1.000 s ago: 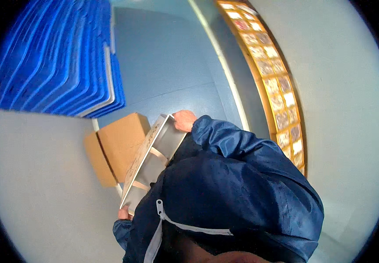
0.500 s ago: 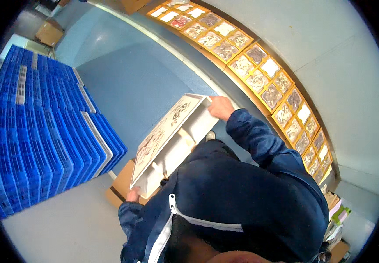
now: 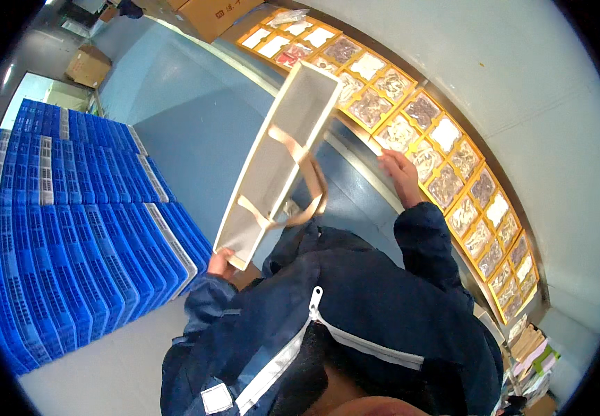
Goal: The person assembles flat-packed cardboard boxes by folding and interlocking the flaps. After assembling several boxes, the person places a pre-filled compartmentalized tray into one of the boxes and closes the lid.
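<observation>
My left hand point(image 3: 221, 264) is closed on the lower corner of a shallow white gift box lid point(image 3: 244, 182). Its hollow, greyish inside faces up toward me. A beige ribbon strap point(image 3: 314, 184) loops loosely out of it. The lid stands tilted, its upper end reaching across the near edge of the yellow trays. My right hand point(image 3: 400, 175) is off the lid, fingers loosely bent with nothing visible in them. It hovers by the near edge of a yellow tray point(image 3: 419, 191) holding square packs of pale and dark dried food; whether it touches the tray is unclear.
Tall stacks of blue plastic crates point(image 3: 81, 256), with a few white ones among them, stand on the left. Cardboard boxes point(image 3: 217, 15) sit at the far end, another carton point(image 3: 88, 66) at far left. The yellow trays line a bench along a pale wall point(image 3: 522, 104).
My right hand has let go of the lid's upper corner and moved right, toward the trays. The lid has swung more upright, turning its inside and ribbon into view; my left hand keeps its corner.
</observation>
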